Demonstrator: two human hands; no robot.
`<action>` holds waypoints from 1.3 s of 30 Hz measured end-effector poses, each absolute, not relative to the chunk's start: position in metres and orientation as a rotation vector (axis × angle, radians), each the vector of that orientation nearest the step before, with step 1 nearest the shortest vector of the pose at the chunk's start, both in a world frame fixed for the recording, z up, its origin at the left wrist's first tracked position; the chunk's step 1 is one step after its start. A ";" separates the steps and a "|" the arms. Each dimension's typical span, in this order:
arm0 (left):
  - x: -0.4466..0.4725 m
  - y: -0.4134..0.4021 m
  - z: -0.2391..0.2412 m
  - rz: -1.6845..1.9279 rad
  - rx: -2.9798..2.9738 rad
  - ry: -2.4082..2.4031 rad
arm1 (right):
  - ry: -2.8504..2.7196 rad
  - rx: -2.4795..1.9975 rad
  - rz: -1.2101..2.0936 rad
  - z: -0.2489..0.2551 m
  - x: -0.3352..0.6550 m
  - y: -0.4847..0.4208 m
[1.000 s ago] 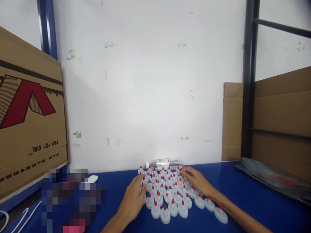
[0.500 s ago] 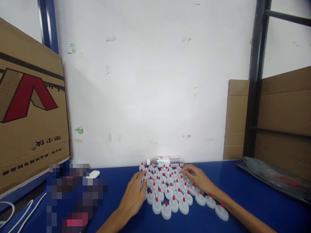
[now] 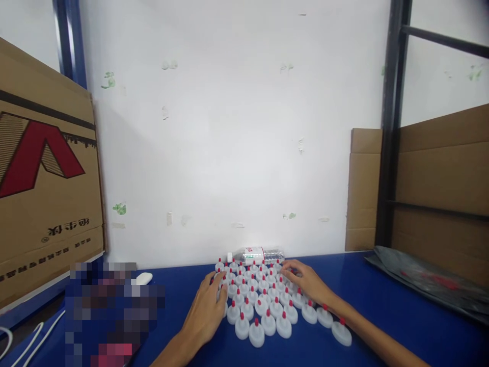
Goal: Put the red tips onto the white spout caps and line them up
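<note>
Several white caps with red tips stand packed together on the blue table. My left hand lies flat against the left side of the cluster, fingers stretched along the caps. My right hand rests on the far right side of the cluster, fingers extended and touching the caps; its forearm runs past a row of caps at the right, ending at one cap. Neither hand holds anything.
A clear plastic bottle lies on its side against the white wall behind the caps. A large cardboard box stands at the left, cardboard panels and a dark plastic sheet at the right. White cables lie at the lower left.
Both hands stay pressed against the sides of the cap cluster; the view has shifted slightly, and the hands have barely moved.
</note>
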State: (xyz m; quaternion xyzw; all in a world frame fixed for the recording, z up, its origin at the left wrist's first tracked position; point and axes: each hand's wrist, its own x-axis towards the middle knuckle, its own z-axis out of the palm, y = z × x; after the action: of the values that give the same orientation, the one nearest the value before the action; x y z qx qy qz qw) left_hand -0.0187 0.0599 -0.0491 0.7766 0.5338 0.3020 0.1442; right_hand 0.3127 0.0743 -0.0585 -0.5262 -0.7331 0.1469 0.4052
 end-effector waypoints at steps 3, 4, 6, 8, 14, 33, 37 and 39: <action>-0.018 0.059 -0.048 0.848 2.258 1.551 | -1.855 -1.334 0.366 -0.058 0.313 0.074; -0.018 0.059 -0.047 0.845 2.264 1.551 | -1.858 -1.335 0.363 -0.058 0.313 0.074; -0.018 0.058 -0.047 0.845 2.277 1.548 | -1.864 -1.339 0.356 -0.058 0.313 0.074; -0.018 0.058 -0.046 0.853 2.290 1.541 | -1.871 -1.346 0.348 -0.057 0.313 0.074; -0.017 0.057 -0.045 0.909 2.320 1.540 | -1.881 -1.364 0.330 -0.057 0.313 0.073; -0.017 0.056 -0.043 0.978 2.394 1.551 | -1.898 -1.402 0.306 -0.063 0.318 0.077; -0.017 0.056 -0.044 0.995 2.415 1.541 | -1.910 -1.404 0.324 -0.063 0.318 0.077; -0.018 0.057 -0.045 1.019 2.416 1.533 | -1.912 -1.405 0.332 -0.063 0.318 0.077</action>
State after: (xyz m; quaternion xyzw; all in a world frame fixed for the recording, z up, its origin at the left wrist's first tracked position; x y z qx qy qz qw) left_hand -0.0180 0.0566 -0.0448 0.7944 0.5040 0.3350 0.0523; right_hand 0.3181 0.0768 -0.0625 -0.5460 -0.7433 0.1291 0.3643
